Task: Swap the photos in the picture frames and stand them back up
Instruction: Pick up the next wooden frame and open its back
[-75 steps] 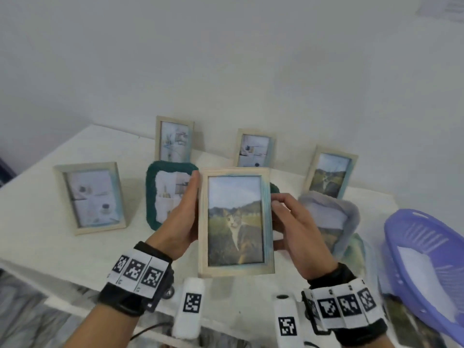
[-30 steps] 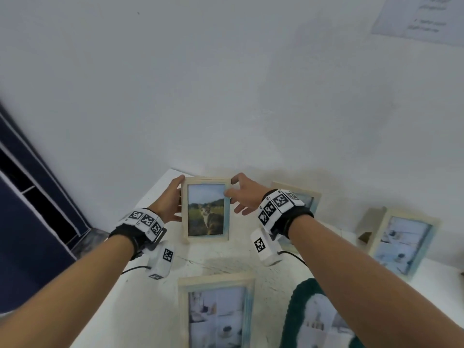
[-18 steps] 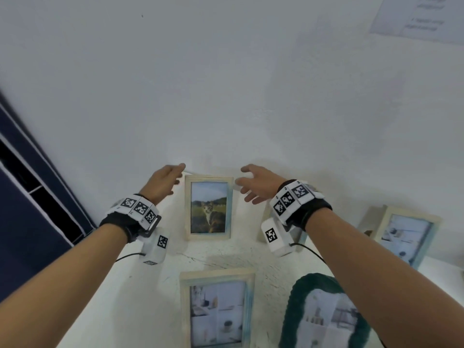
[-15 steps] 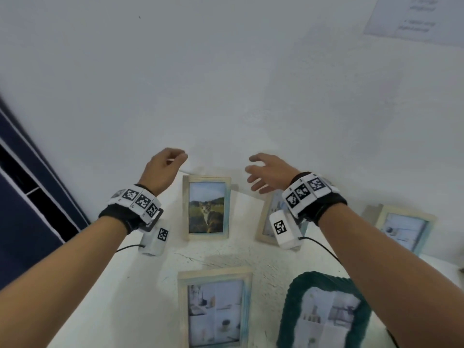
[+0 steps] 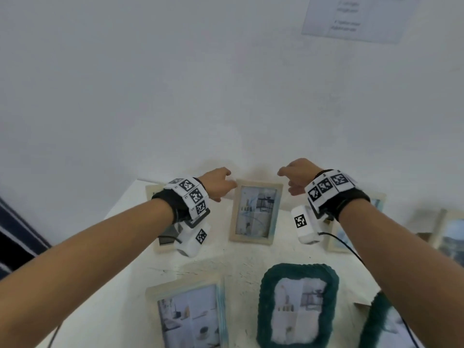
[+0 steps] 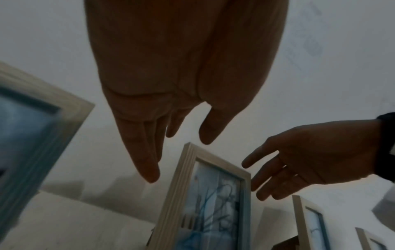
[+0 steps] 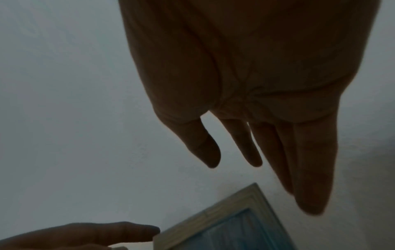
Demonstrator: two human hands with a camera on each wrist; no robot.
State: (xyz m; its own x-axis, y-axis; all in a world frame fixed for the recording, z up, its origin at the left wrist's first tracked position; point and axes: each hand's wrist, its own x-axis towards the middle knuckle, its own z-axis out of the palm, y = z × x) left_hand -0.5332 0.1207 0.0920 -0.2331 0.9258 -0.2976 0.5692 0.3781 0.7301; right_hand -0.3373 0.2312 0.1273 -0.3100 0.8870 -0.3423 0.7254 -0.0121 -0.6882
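Note:
A pale wooden frame (image 5: 254,214) with a light interior photo stands upright at the back of the white table (image 5: 208,262), near the wall. My left hand (image 5: 222,185) hovers open by its upper left corner, and my right hand (image 5: 288,180) hovers open by its upper right corner. In the left wrist view the frame (image 6: 205,203) is just below my left hand's fingers (image 6: 147,162), and the right hand (image 6: 299,160) reaches in from the right. Whether a fingertip touches the frame is unclear. Another wooden frame (image 5: 153,194) stands further left, mostly hidden by my left wrist.
In front stand a wooden frame (image 5: 188,317) and a green woolly frame (image 5: 298,305); a second green one (image 5: 376,320) is at the right. More wooden frames (image 5: 337,237) (image 5: 449,234) stand along the back right. A paper sheet (image 5: 351,16) hangs on the wall.
Both hands stood the cat-photo frame at the back left, let it go and lifted off. They have since moved right to either side of the neighbouring interior-photo frame.

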